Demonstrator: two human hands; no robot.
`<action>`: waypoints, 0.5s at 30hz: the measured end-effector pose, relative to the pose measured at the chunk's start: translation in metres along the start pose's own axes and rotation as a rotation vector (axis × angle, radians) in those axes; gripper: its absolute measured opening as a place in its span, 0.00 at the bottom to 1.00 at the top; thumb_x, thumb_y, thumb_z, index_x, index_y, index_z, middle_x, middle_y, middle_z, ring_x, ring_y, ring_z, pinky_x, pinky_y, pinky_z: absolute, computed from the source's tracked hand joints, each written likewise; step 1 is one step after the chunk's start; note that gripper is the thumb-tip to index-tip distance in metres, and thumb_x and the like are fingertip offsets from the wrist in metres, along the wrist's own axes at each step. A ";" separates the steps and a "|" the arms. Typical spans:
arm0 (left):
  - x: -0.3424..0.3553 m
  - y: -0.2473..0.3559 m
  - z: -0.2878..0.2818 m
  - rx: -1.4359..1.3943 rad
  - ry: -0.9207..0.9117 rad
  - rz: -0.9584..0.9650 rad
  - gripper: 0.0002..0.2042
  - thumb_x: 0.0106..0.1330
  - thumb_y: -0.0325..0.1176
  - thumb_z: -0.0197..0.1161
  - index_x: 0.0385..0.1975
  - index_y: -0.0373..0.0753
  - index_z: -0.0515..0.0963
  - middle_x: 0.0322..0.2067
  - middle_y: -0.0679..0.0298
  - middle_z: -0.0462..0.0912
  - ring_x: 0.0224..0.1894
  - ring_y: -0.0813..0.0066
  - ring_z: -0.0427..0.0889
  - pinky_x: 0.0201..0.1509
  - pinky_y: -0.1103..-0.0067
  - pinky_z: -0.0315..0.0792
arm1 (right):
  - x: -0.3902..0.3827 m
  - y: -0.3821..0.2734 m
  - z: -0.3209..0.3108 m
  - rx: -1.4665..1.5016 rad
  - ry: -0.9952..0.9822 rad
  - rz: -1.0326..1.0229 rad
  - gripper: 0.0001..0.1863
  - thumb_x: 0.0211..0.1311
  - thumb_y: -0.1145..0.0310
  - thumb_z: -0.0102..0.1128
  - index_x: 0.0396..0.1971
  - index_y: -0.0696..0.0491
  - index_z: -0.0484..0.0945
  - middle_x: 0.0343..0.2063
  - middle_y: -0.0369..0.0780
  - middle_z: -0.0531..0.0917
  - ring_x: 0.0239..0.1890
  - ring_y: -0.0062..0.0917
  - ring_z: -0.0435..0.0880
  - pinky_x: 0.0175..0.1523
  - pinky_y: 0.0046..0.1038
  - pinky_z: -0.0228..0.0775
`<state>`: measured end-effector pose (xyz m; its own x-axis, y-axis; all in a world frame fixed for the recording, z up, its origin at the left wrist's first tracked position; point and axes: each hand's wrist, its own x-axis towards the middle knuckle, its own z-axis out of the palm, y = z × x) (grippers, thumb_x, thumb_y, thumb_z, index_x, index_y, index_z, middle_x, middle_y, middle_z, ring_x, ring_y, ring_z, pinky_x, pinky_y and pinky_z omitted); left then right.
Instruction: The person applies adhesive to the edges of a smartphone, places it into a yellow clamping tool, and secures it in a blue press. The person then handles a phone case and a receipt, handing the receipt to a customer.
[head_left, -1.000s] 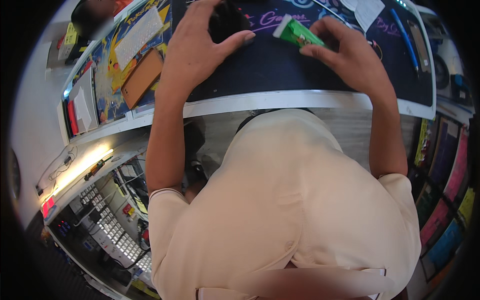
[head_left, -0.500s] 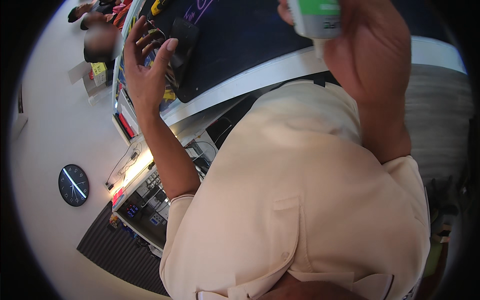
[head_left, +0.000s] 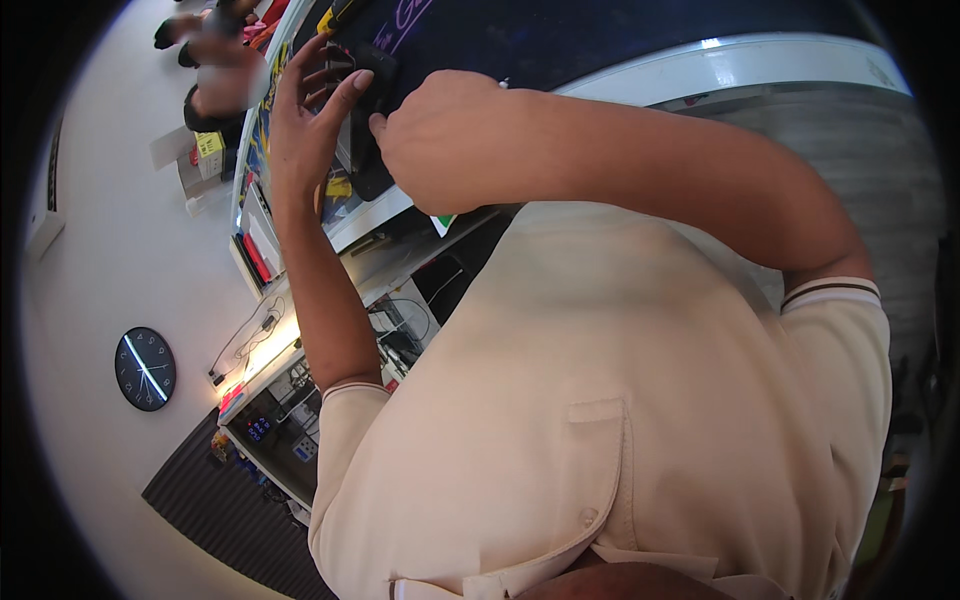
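My left hand (head_left: 308, 125) is raised over the left end of the counter, its fingers spread and curved and the thumb apart from them. Just beyond the thumb lies a black flat device (head_left: 375, 180), partly covered by my hands; whether the left fingers touch it I cannot tell. My right hand (head_left: 450, 145) is closed, its back toward me, close to the device. Wrapped inside it is a white and green squeeze bottle (head_left: 443, 226), of which only a small green and white part shows below the hand. A small white tip pokes out above the wrist.
A dark mat (head_left: 600, 40) with purple lettering covers the white-edged counter (head_left: 740, 65). A yellow and black tool (head_left: 335, 15) lies at its far left. Boxes (head_left: 208, 155) stand beyond the counter, with people further back. Cables and a lit shelf (head_left: 270, 345) are below left.
My right hand has swung left and down with the bottle, from the upper right to beside the black device. The left hand stays nearly in place.
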<state>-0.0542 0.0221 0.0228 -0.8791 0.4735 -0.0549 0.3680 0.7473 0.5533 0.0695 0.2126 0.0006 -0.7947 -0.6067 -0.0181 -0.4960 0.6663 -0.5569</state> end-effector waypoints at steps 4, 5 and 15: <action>-0.003 0.002 0.003 -0.042 -0.014 -0.023 0.39 0.60 0.48 0.80 0.71 0.43 0.73 0.57 0.52 0.83 0.59 0.60 0.84 0.64 0.66 0.77 | 0.018 -0.008 0.006 -0.069 0.055 -0.079 0.23 0.63 0.66 0.63 0.58 0.55 0.84 0.41 0.42 0.91 0.43 0.32 0.91 0.47 0.34 0.82; -0.004 0.002 0.003 -0.033 -0.012 -0.028 0.39 0.60 0.48 0.80 0.71 0.42 0.73 0.57 0.52 0.83 0.59 0.60 0.84 0.63 0.67 0.77 | 0.020 -0.009 0.006 -0.087 0.040 -0.094 0.21 0.63 0.66 0.64 0.55 0.53 0.86 0.42 0.41 0.91 0.44 0.32 0.91 0.46 0.34 0.81; 0.002 0.003 -0.006 -0.078 -0.087 0.024 0.36 0.63 0.42 0.79 0.70 0.40 0.72 0.57 0.54 0.83 0.58 0.63 0.84 0.61 0.71 0.78 | 0.024 -0.017 0.006 -0.244 0.083 -0.135 0.11 0.64 0.65 0.65 0.43 0.46 0.92 0.42 0.38 0.92 0.43 0.30 0.91 0.45 0.34 0.80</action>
<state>-0.0564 0.0228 0.0290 -0.8396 0.5318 -0.1109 0.3609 0.6986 0.6178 0.0610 0.1842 0.0044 -0.7368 -0.6661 0.1162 -0.6608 0.6728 -0.3329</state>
